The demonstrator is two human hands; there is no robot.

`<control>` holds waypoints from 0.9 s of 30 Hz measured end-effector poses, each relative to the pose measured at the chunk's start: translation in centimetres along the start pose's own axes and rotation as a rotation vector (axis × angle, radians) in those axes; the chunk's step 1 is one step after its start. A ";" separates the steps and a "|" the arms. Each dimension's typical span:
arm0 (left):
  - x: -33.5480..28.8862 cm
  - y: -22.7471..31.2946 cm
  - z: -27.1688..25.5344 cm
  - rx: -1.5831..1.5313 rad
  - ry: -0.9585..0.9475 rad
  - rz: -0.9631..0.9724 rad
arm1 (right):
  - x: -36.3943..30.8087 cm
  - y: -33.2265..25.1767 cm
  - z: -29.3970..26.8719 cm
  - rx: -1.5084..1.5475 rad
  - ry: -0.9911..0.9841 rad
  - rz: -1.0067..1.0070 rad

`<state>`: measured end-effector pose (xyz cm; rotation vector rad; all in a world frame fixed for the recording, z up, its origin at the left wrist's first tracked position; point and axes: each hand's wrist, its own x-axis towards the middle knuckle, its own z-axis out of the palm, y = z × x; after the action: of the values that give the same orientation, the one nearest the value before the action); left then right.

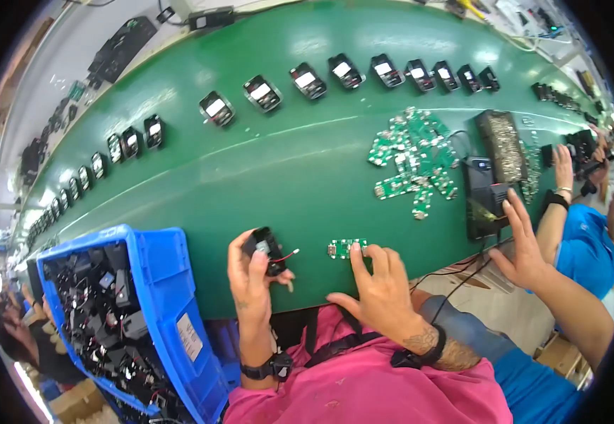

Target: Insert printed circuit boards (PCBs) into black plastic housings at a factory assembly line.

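Between the thumb and fingers of my left hand is a small black plastic housing. A short red wire with a white tip sticks out of it to the right. My right hand reaches over the table with its fingers apart. Its index fingertip rests on a small green circuit board lying flat on the table near the front edge. Beyond it spreads a loose heap of similar green circuit boards.
A blue crate full of black housings stands at my left. Rows of black units line the green table. At right are a black device, a brown block, cables, and a co-worker's hand close by.
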<state>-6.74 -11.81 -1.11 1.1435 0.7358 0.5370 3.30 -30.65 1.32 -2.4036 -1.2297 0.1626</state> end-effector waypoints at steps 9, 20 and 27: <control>0.0 0.1 0.9 -0.292 0.030 -0.089 | -2.2 5.2 1.5 0.098 0.105 -0.613; -1.7 2.7 4.3 0.039 0.060 0.031 | 3.0 -0.8 1.6 1.277 0.255 0.363; -1.4 2.1 3.9 0.017 0.026 -0.017 | 2.9 -0.4 2.0 1.020 0.193 0.190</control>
<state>-4.75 -14.47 2.08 1.1471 0.7732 0.5325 4.13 -27.48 -0.02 -1.5702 -0.5834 0.4702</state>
